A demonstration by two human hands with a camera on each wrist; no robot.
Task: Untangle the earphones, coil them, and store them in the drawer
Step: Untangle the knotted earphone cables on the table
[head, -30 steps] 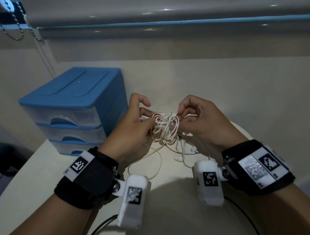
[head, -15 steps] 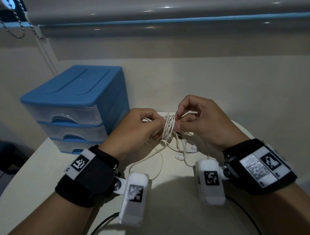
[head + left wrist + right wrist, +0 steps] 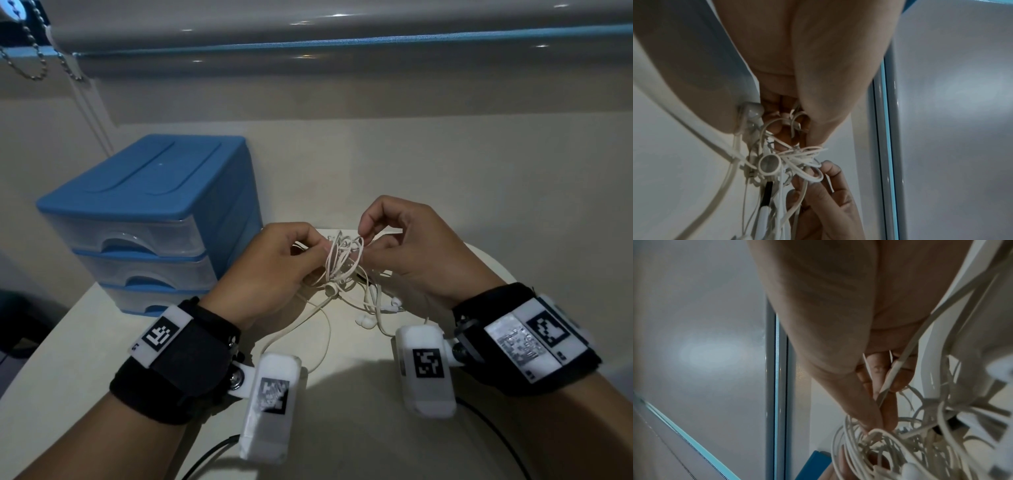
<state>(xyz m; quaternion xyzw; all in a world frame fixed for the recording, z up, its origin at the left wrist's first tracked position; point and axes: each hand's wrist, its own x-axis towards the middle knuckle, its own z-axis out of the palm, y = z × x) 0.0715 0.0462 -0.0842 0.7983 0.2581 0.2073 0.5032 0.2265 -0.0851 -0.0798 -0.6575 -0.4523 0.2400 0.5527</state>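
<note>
A tangled bundle of white earphones [image 3: 344, 260] hangs between both hands above the pale table [image 3: 102, 329]. My left hand [image 3: 291, 260] pinches the left side of the knot, fingers curled round the cords [image 3: 797, 155]. From the other side my right hand [image 3: 387, 250] pinches strands [image 3: 875, 439] with thumb and fingertips. Loose cable and earbuds [image 3: 364, 320] trail onto the table below. A blue three-drawer unit [image 3: 150, 219] stands at the left, all drawers closed.
The drawer unit stands against the wall [image 3: 445, 171] at the table's back left. A window blind [image 3: 308, 31] with a bead chain [image 3: 30, 65] hangs above. Black cables [image 3: 212, 455] run off the table's near edge.
The left hand's fingers, spread a second ago, have curled in and pinched the knot. The bundle has been squeezed narrower between the two hands. The right hand has barely moved.
</note>
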